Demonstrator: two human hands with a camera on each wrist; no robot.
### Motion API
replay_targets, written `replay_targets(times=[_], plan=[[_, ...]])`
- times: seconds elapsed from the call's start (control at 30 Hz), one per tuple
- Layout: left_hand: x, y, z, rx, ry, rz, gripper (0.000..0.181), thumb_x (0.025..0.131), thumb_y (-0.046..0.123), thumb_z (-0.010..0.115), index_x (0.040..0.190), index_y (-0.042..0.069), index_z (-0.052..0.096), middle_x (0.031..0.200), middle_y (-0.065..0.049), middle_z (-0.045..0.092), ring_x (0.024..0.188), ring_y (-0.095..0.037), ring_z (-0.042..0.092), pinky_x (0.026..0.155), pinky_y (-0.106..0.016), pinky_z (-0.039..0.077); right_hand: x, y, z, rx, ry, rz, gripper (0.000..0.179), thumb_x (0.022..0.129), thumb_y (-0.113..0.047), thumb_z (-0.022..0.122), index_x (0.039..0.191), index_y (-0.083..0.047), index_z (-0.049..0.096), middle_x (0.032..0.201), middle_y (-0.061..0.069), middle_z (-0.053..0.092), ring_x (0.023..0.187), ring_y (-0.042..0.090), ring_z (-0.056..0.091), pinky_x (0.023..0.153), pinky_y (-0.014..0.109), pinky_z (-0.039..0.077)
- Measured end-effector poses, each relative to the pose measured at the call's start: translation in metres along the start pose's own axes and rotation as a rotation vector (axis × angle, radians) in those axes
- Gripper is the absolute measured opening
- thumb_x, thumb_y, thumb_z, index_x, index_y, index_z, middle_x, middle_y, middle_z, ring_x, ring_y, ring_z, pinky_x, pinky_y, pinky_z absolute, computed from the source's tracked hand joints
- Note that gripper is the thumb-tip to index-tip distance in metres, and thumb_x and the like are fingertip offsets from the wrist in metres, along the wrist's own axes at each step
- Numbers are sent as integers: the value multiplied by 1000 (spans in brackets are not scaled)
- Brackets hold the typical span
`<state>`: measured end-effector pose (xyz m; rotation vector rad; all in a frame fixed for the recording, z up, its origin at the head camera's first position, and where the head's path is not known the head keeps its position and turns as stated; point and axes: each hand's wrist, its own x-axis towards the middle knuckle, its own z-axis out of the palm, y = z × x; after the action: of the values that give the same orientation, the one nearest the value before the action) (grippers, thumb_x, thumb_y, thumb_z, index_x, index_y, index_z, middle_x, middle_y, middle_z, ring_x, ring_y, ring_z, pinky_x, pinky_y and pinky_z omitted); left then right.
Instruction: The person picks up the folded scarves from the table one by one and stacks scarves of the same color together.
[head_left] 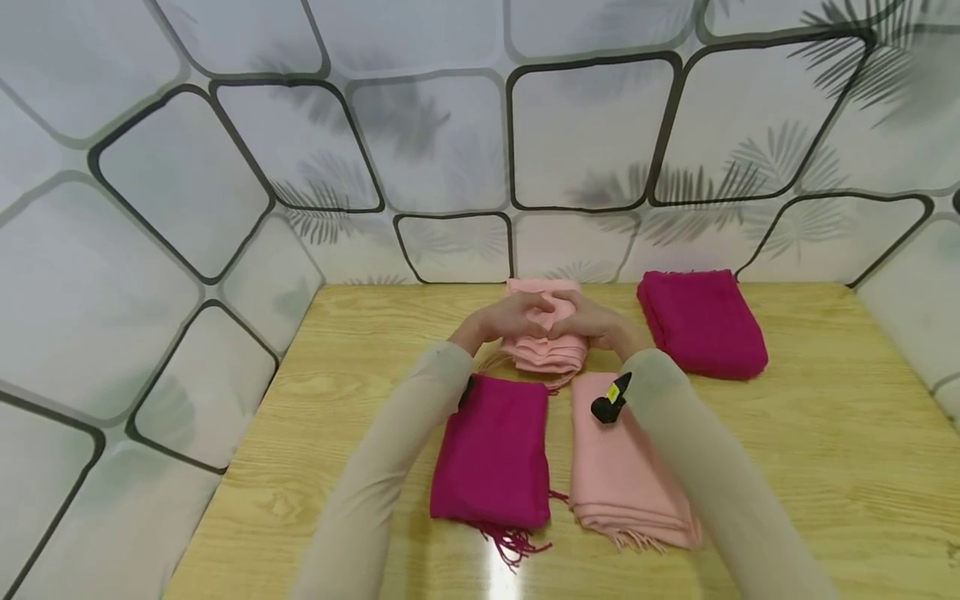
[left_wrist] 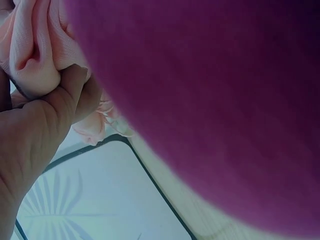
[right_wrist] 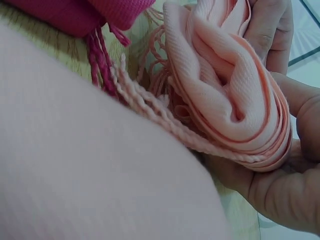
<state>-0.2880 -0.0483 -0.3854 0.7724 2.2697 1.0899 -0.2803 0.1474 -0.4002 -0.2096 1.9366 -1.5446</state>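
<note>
**Pink bundle (head_left: 551,354) gripped at the far edge**

On my feed the left hand (head_left: 512,318) had it from the left and the right hand (head_left: 596,322) from the right, fingers curled round it on both, so it sat right between them, by the wall (head_left: 442,150). Nearer on the table (head_left: 825,467) I saw a folded magenta cloth (head_left: 491,454) left and a folded pink cloth (head_left: 618,475) right.

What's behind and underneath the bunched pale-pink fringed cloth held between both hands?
Behind the pink cloth bundle, the head view shows a white wall patterned with dark rounded outlines. Pale wood-grain table shows beside it; the surface directly underneath, and anything there, is covered.
</note>
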Motion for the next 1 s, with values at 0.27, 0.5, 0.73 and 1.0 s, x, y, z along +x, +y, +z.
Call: replay_targets(times=[0.27, 0.5, 0.73, 1.0], plan=[[17, 11, 14, 46, 34, 11, 53, 90, 7, 65, 141, -3, 51, 149, -16, 47, 138, -25, 42, 109, -32, 38, -9, 7, -16, -58, 66, -6, 91, 86, 4, 65, 159, -10, 13, 160, 19, 15, 121, 29, 42, 81, 25, 47], [27, 15, 24, 59, 32, 20, 54, 91, 9, 65, 141, -3, 50, 147, -16, 48, 138, -25, 42, 108, -32, 39, -16, 13, -27, -42, 69, 16, 91, 86, 5, 66, 159, -15, 14, 160, 16, 12, 120, 29, 42, 82, 28, 47], [32, 22, 31, 60, 29, 10, 55, 91, 12, 67, 142, -2, 50, 148, -14, 48, 139, -25, 41, 111, -34, 36, -25, 18, -36, -64, 72, 34, 94, 88, -1, 68, 160, -17, 10, 160, 15, 12, 125, 29, 39, 86, 28, 47], [33, 28, 38, 100, 42, -2, 52, 93, 15, 66, 143, 5, 52, 157, -13, 35, 143, -26, 35, 113, -36, 34, -35, 22, -41, -27, 96, 12, 94, 88, -2, 68, 161, -16, 9, 163, 14, 7, 132, 32, 32, 87, 28, 48]])
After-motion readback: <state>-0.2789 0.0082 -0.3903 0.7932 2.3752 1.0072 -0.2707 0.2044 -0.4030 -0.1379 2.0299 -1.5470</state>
